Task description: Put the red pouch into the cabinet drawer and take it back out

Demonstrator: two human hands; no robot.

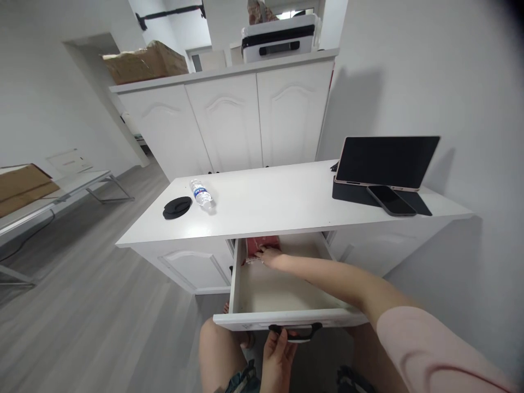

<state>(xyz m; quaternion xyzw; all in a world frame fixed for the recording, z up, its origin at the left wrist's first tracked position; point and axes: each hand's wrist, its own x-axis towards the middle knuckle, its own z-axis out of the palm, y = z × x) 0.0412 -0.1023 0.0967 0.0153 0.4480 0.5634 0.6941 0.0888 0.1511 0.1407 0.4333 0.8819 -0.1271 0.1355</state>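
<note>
A white drawer (282, 289) stands pulled out below the tabletop, above my lap. At its front, my left hand (279, 352) has its fingers closed around the left part of the black drawer handle (305, 334). Reaching across from the right, my right hand (270, 256) is inside the drawer near its back left corner. Its fingers are stretched out over the front edge of a flat red packet (258, 244), touching it. The rear of the packet is hidden under the tabletop.
On the white tabletop (262, 202) are a clear plastic bottle (202, 195), a black round lid-like object (177, 207), a dark-screened tablet (387, 162) and a phone (391, 200). A cabinet (229, 120) behind carries a cardboard box (145, 61) and a white suitcase (280, 41).
</note>
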